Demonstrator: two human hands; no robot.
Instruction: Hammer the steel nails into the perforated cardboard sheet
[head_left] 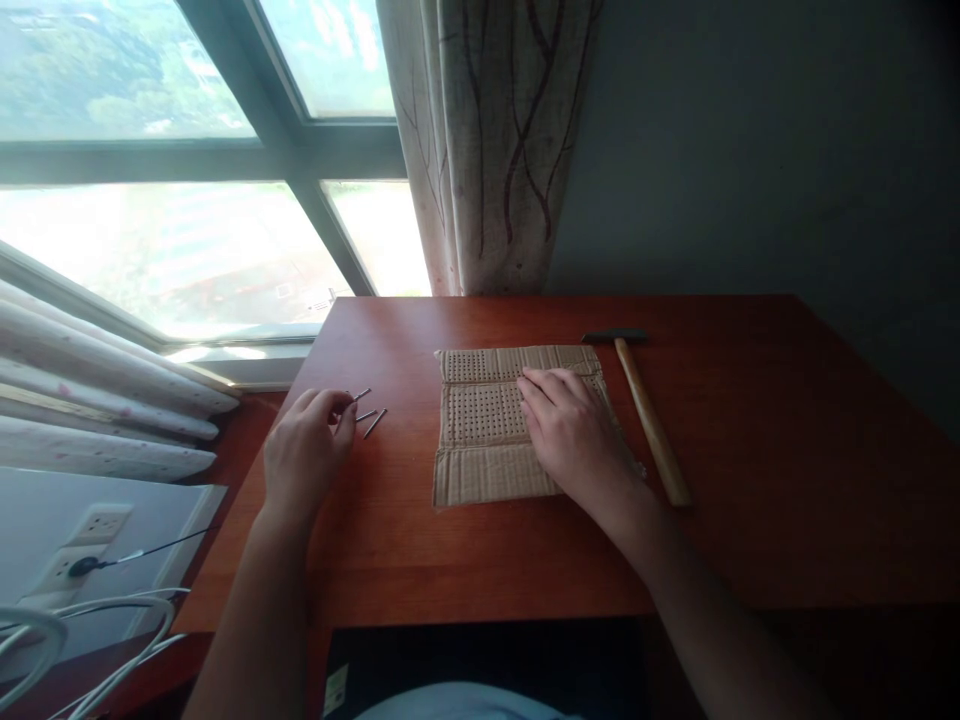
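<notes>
My left hand (309, 440) is over the left part of the table, its thumb and forefinger pinched on a nail (363, 393) that points away to the right. Two more nails (376, 423) lie just beside the fingertips. A brown piece of cardboard (480, 475), punched with rows of small holes and creased across, lies flat in the middle. On its right half rests my right hand (566, 425), palm down with the fingers stretched forward, covering some of the holes. To the right of that hand lies a hammer (651, 420) with a wooden handle, its dark head at the far end.
The reddish wooden table (787, 450) ends at a window (172, 240) on the left. A patterned curtain (495, 150) hangs behind it. Low on the left are a wall socket (101, 525) with a black plug and looped white cables (161, 625).
</notes>
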